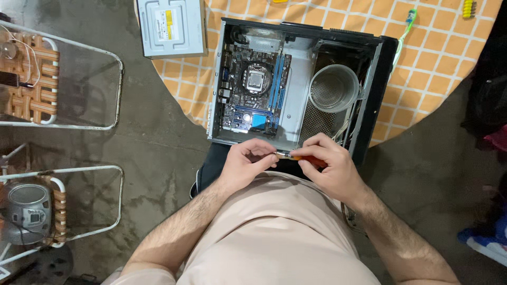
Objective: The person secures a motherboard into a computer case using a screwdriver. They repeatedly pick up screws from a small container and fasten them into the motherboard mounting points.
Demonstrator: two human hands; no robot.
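I cannot see the screwdriver (301, 157) tip; the left hand (247, 162) covers it. Optical drive (171, 26) cut by top edge.

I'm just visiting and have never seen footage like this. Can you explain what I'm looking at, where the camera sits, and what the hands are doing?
There is no machine here, just a person wearing a camera on the head, so you look straight down over the chest at both hands. The right hand holds a small screwdriver with an orange handle, and the left hand pinches its metal tip. In front of them an open computer case lies on a round table with an orange checked cloth, its green circuit board showing. A grey cup-like bowl sits inside the case. A grey disc drive lies on the table's edge.
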